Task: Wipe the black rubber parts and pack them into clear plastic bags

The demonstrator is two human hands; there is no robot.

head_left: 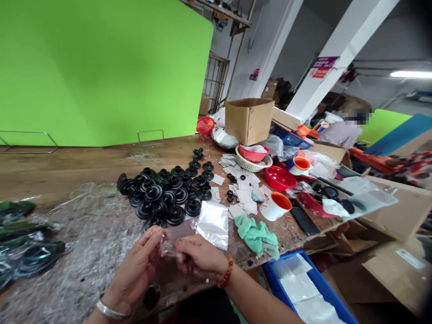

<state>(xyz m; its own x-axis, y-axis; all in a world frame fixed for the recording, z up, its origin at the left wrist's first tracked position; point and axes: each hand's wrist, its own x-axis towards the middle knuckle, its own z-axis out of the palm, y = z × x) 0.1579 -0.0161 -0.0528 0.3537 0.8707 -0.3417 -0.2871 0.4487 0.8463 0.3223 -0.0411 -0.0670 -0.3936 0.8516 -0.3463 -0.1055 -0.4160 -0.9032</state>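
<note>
Both my hands pinch a small clear plastic bag (173, 243) just above the near edge of the wooden table (67, 166). My left hand (138, 267), with a silver bangle at the wrist, grips the bag's left side. My right hand (197, 256), with a bead bracelet at the wrist, grips its right side. Just beyond the hands lies a pile of black round rubber parts (168, 191). A stack of clear bags (213, 223) lies next to the right hand. I cannot tell whether anything is inside the held bag.
Bagged black parts (27, 243) lie on plastic film at the left. A green cloth (256, 234), white-and-orange cups (276, 206), red bowls (279, 177), paper slips (243, 189), a cardboard box (249, 119) and a blue bin of bags (303, 288) are to the right. Another person (344, 130) sits far right.
</note>
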